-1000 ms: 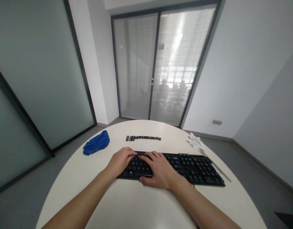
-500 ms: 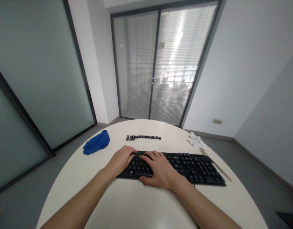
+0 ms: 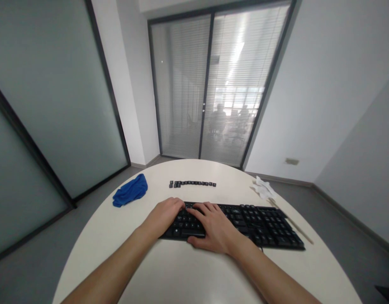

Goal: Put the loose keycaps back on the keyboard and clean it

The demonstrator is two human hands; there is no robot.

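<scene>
A black keyboard [image 3: 270, 226] lies on the pale table, with both hands over its left half. My left hand [image 3: 165, 215] is at the upper left keys, its fingers bent and pressed together at the tips; whatever they pinch is too small to make out. My right hand [image 3: 213, 226] rests across the keys with fingers stretched and apart, its thumb at the front edge and its index finger reaching toward my left fingertips. Beyond the keyboard, several loose black keycaps [image 3: 192, 183] form a row, with a few more in front of its left end.
A crumpled blue cloth [image 3: 131, 191] lies on the round table [image 3: 162, 270] at the left. To the right are a white crumpled tissue [image 3: 263, 188] and a thin stick [image 3: 297, 226] beside the keyboard. Glass doors with blinds [image 3: 181, 93] stand behind.
The whole view has shifted slightly. My left fingers and thumb have drawn closer together at the upper left keys. My right hand stays in about the same place on the keyboard.
</scene>
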